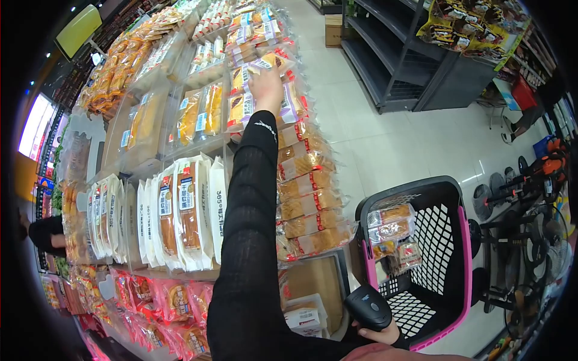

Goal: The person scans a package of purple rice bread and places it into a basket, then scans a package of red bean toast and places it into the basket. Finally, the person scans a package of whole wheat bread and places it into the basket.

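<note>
My left hand (265, 88), on an outstretched black-sleeved arm, is closed on a wrapped bread with purple-and-white packaging (271, 61). Similar purple-and-white packs (241, 109) lie under and around it in a clear display bin. At the lower right, my right hand (382, 334) is wrapped round a black barcode scanner (368, 308); the scanner hides part of its fingers. Just beyond the scanner stands a black shopping basket with a pink rim (465, 265), holding several wrapped packs (391, 224).
Bagged loaves (310, 198) line the display's right edge; white-wrapped loaves (180, 204) stand left of my arm. Red-wrapped pastries (177, 301) fill the front. Across the tiled aisle (373, 144) stands a dark shelf rack (385, 54). Fans (536, 246) stand at right. Another person's sleeve (45, 233) shows at left.
</note>
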Motion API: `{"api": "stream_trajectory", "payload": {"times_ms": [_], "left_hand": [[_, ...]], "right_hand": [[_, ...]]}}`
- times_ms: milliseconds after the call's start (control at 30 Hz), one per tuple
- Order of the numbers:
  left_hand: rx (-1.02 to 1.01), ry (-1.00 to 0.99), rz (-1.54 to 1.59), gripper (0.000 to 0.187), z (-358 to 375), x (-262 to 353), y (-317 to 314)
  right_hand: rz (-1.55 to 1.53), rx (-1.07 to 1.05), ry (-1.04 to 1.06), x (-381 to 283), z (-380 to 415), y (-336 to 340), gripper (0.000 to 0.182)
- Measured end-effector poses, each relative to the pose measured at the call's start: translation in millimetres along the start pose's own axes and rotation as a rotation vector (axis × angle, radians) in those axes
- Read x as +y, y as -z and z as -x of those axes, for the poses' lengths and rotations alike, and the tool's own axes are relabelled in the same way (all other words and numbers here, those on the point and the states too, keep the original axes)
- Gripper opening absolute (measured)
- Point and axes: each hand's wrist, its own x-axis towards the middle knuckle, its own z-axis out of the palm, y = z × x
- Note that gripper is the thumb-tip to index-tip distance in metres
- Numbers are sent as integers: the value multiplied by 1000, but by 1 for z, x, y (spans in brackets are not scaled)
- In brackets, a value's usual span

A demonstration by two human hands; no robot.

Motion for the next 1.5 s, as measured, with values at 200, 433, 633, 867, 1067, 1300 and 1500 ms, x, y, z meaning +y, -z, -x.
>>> {"api": "stream_trajectory", "payload": {"times_ms": [200,433,633,867,1067,1300,1500], "left_hand": [[-20,25,504,34,5,-21,-2],[-133,-37,386,40,-3,-40,-19],[-146,114,244,57,-2,-24,-2],[-552,-163,239,51,21,1,94],[-836,-825,175,46,90,40,210],[-702,-922,274,43,215,49,360],[-667,-1036,430,48,359,5,408]], "right_hand": [[22,22,-22,12,2,5,28],[-28,17,-32,4,-1,0,29],[44,-9,35,0,3,-3,32],[86,95,96,5,26,-22,24],[275,97,173,19,62,-34,25],[325,141,219,42,112,-55,29],[427,166,265,81,137,-65,30]]}}
